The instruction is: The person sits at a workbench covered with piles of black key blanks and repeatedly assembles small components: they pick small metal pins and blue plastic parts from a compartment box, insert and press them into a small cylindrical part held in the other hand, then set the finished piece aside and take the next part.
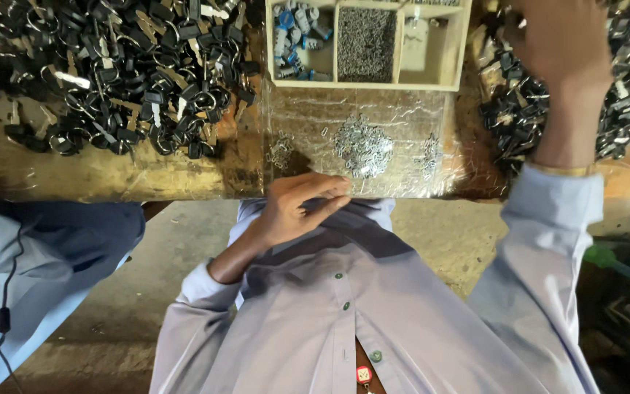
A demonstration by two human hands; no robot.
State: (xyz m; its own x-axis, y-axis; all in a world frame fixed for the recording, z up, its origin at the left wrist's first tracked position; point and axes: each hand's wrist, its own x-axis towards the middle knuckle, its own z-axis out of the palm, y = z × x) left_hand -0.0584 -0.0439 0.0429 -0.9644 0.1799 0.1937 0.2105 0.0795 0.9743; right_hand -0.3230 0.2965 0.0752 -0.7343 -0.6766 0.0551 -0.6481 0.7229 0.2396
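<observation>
Looking down from the head camera over a worn wooden table (pixel 74 175).

Reaching with the right hand (pixel 559 51) into the heap of black padlocks (pixel 625 95) at the far right. Fingers running out of sight at the top edge, so not showing whether spread or closed on a lock. Wearing a thin gold bangle (pixel 563 170) at the wrist.

Resting the left hand (pixel 300 204) at the near table edge, fingers curled loosely toward the thumb. Possibly pinching something small, though not telling for certain.

Lying just beyond that hand, a small mound of shiny metal bits (pixel 362 146) on a crinkled clear plastic sheet (pixel 402 120), with thinner scatters at either side.

Sitting behind the sheet, a pale wooden tray (pixel 432 86). Holding blue and silver pieces (pixel 297 36) in one box and fine grey metal bits (pixel 366 44) in the middle one. Showing mostly bare floor in the third.

Spreading across the far left, a larger tangle of dark locks (pixel 118 73) with curved steel loops and loose keys. Judging by both heaps, much remaining unsorted.

Leaning in at the left, another person's blue sleeve (pixel 38 255).
</observation>
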